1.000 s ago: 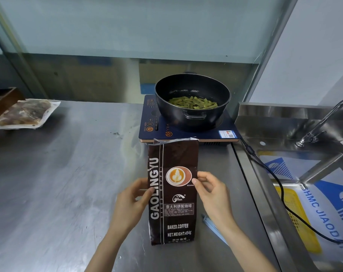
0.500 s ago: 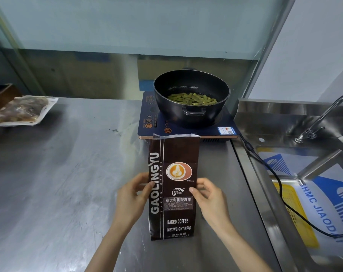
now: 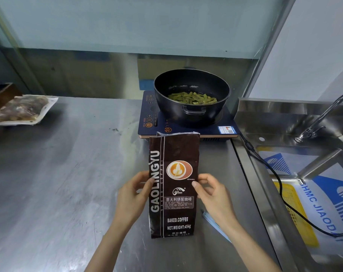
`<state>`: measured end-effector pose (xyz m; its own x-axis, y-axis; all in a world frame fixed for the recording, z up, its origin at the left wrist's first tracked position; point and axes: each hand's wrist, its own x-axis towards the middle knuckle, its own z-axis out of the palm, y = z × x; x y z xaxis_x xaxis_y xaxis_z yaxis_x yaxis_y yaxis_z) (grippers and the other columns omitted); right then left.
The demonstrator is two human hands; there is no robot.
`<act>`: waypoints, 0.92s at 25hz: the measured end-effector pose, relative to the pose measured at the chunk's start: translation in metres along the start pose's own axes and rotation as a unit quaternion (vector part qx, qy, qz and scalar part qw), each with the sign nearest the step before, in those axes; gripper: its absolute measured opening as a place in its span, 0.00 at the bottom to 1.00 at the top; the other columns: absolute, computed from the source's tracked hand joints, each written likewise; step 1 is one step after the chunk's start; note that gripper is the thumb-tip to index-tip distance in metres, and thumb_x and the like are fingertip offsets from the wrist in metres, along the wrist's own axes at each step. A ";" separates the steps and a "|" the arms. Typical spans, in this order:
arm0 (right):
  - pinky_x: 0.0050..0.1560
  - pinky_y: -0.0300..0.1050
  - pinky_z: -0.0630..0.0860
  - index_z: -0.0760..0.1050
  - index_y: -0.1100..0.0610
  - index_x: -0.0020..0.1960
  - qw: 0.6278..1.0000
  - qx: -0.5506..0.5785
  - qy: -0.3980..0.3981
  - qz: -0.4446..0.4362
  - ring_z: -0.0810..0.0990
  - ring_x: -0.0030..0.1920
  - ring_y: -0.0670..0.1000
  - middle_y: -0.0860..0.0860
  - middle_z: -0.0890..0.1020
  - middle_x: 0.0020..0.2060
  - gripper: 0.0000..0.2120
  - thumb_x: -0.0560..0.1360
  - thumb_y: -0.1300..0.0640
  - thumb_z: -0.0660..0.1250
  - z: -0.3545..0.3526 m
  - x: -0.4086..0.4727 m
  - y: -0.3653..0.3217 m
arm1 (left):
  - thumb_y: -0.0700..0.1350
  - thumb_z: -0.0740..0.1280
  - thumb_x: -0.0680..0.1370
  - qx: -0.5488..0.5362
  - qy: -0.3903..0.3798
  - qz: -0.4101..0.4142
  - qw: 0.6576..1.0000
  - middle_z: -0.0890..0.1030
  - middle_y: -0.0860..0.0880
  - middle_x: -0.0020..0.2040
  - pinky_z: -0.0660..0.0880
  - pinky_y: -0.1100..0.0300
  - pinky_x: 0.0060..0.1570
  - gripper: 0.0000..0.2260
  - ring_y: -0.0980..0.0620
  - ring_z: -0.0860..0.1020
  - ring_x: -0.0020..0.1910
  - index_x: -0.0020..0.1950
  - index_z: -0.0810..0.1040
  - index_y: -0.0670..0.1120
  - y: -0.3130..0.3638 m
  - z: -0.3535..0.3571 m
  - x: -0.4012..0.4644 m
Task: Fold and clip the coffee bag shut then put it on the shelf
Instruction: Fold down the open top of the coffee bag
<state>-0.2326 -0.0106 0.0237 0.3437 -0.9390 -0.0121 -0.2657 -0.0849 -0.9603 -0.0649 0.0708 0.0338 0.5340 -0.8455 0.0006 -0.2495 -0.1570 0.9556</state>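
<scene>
A tall dark brown coffee bag (image 3: pixel 173 185) with white lettering stands upright on the steel counter (image 3: pixel 68 183), its silver top edge open and unfolded. My left hand (image 3: pixel 132 199) grips the bag's left side at mid-height. My right hand (image 3: pixel 212 197) holds its right side, thumb on the front. A pale blue clip (image 3: pixel 215 224) lies flat on the counter just right of the bag, partly hidden under my right forearm. No shelf is in view.
Behind the bag a black pot (image 3: pixel 191 97) of green beans sits on a blue induction cooker (image 3: pixel 186 126). A steel sink (image 3: pixel 304 173) with a tap (image 3: pixel 321 118) and a black cable (image 3: pixel 274 173) is at right. A vacuum-packed food bag (image 3: pixel 21 109) lies at far left.
Both hands have slid slightly up the bag's sides. The bag stays upright on the counter in nearly the same place.
</scene>
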 end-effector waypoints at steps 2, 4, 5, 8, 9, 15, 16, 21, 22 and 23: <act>0.41 0.28 0.73 0.72 0.43 0.36 0.999 -0.021 0.021 -0.021 0.79 0.38 0.36 0.43 0.79 0.38 0.13 0.72 0.60 0.67 0.000 0.001 -0.002 | 0.48 0.63 0.74 -0.004 0.000 0.000 1.000 0.82 0.61 0.41 0.78 0.44 0.49 0.06 0.57 0.80 0.41 0.41 0.78 0.58 0.000 0.001 0.000; 0.41 0.22 0.70 0.72 0.46 0.37 0.997 -0.042 0.042 -0.039 0.77 0.41 0.39 0.45 0.76 0.42 0.10 0.71 0.60 0.67 0.000 0.004 -0.004 | 0.52 0.60 0.72 -0.005 0.001 0.002 1.000 0.82 0.60 0.41 0.78 0.45 0.48 0.06 0.58 0.80 0.42 0.41 0.77 0.58 0.000 0.001 0.000; 0.41 0.20 0.69 0.73 0.49 0.39 0.997 -0.043 0.046 -0.040 0.76 0.43 0.40 0.46 0.75 0.44 0.08 0.71 0.60 0.67 0.000 0.005 -0.004 | 0.52 0.60 0.72 -0.004 0.002 0.003 1.000 0.83 0.58 0.41 0.79 0.46 0.48 0.06 0.58 0.80 0.43 0.41 0.77 0.58 0.000 0.001 0.000; 0.42 0.18 0.68 0.73 0.50 0.39 0.999 -0.028 0.039 -0.025 0.76 0.45 0.39 0.47 0.75 0.49 0.07 0.72 0.61 0.67 0.000 0.006 -0.001 | 0.45 0.61 0.76 0.000 0.007 0.013 1.000 0.82 0.54 0.45 0.79 0.56 0.47 0.09 0.58 0.80 0.46 0.40 0.76 0.58 0.000 0.002 0.001; 0.41 0.19 0.69 0.73 0.49 0.39 0.999 -0.020 0.040 -0.021 0.77 0.44 0.40 0.49 0.77 0.48 0.08 0.72 0.61 0.66 0.000 0.005 0.000 | 0.44 0.61 0.76 0.002 0.009 0.022 1.000 0.80 0.56 0.48 0.78 0.63 0.46 0.11 0.61 0.79 0.46 0.40 0.76 0.59 0.000 0.003 0.001; 0.38 0.21 0.71 0.74 0.50 0.39 0.999 0.002 0.042 -0.005 0.77 0.36 0.29 0.42 0.80 0.35 0.07 0.71 0.61 0.67 -0.003 0.004 0.000 | 0.42 0.61 0.76 -0.016 0.006 0.025 1.000 0.83 0.61 0.42 0.73 0.76 0.40 0.09 0.66 0.78 0.45 0.45 0.78 0.55 -0.003 0.004 0.003; 0.39 0.21 0.71 0.75 0.50 0.39 0.999 0.009 0.043 -0.001 0.77 0.35 0.29 0.42 0.80 0.35 0.07 0.71 0.61 0.67 -0.004 0.004 0.000 | 0.42 0.62 0.76 -0.022 0.005 0.026 0.999 0.83 0.59 0.43 0.74 0.74 0.41 0.08 0.64 0.79 0.46 0.44 0.78 0.54 -0.004 0.004 0.003; 0.38 0.22 0.72 0.75 0.48 0.36 0.998 0.023 0.062 0.011 0.79 0.36 0.35 0.41 0.80 0.35 0.09 0.70 0.61 0.69 -0.003 0.004 0.000 | 0.42 0.63 0.74 -0.037 0.018 0.030 0.999 0.80 0.59 0.46 0.77 0.66 0.43 0.05 0.65 0.79 0.44 0.44 0.74 0.53 -0.006 0.003 0.007; 0.38 0.22 0.73 0.75 0.48 0.36 0.998 0.023 0.064 0.012 0.79 0.35 0.35 0.41 0.80 0.34 0.09 0.70 0.61 0.69 -0.003 0.004 0.000 | 0.42 0.64 0.74 -0.040 0.018 0.032 0.999 0.80 0.59 0.46 0.77 0.66 0.42 0.05 0.64 0.79 0.44 0.44 0.73 0.53 -0.006 0.003 0.007; 0.38 0.22 0.73 0.75 0.48 0.36 0.997 0.025 0.065 0.014 0.79 0.34 0.34 0.42 0.80 0.34 0.09 0.70 0.61 0.69 -0.003 0.004 -0.001 | 0.41 0.64 0.74 -0.043 0.018 0.033 0.998 0.79 0.59 0.47 0.77 0.66 0.42 0.06 0.62 0.79 0.44 0.45 0.72 0.53 -0.006 0.003 0.007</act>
<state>-0.2334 -0.0149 0.0249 0.2162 -0.9763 -0.0067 -0.2274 -0.0437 -0.9728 -0.0626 0.0642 0.0273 0.5480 -0.8333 0.0727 -0.2147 -0.0561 0.9751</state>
